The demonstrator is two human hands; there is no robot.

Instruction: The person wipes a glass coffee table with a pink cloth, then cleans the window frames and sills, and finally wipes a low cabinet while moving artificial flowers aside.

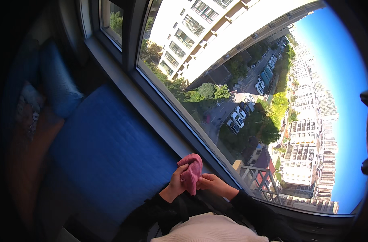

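Observation:
A pink textured cloth (pixel 191 172) is bunched up between my two hands, in front of my body and close to the window sill. My left hand (pixel 177 183) grips its left side, thumb lying on the fabric. With fingertips pinched together, my right hand (pixel 212 183) holds the cloth's lower right edge. The undersides of the cloth and several fingers are hidden.
A window frame (pixel 171 103) with a grey sill (pixel 147 121) runs diagonally beside the hands; buildings, trees and parked cars show outside. Left of the sill lies a blue surface (pixel 111 145), with a blue pillow-like item (pixel 57 78) at its far end.

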